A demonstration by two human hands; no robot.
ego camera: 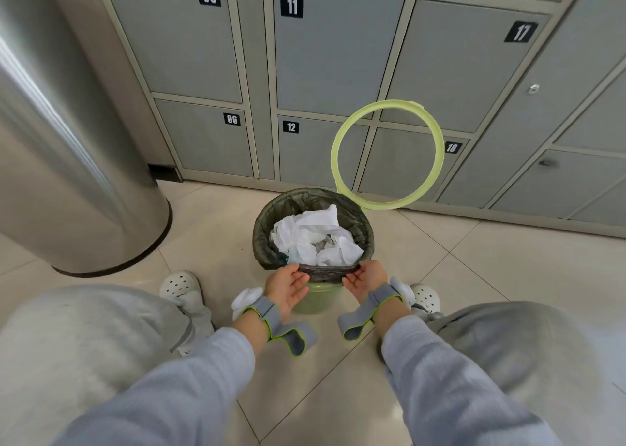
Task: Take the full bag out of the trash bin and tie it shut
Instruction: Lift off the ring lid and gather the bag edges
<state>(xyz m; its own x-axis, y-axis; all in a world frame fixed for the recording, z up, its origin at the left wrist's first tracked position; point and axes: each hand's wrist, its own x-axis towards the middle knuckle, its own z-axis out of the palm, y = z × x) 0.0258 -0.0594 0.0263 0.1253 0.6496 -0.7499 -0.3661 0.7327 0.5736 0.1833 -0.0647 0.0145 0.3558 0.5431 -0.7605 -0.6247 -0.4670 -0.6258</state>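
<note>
At the bin's near rim, both hands apparently pinch the bag's folded edge.

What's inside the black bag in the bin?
Crumpled white paper fills the top of the black bag, with a bit of something teal at the edge. Anything underneath is covered.

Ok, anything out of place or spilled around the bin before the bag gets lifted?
One thing: the bin's green ring is off the bin and leans against the lockers behind it. That fits freeing the bag. Nothing is spilled; white paper sits inside the bag, whose near rim both the left hand and right hand grip.
</note>
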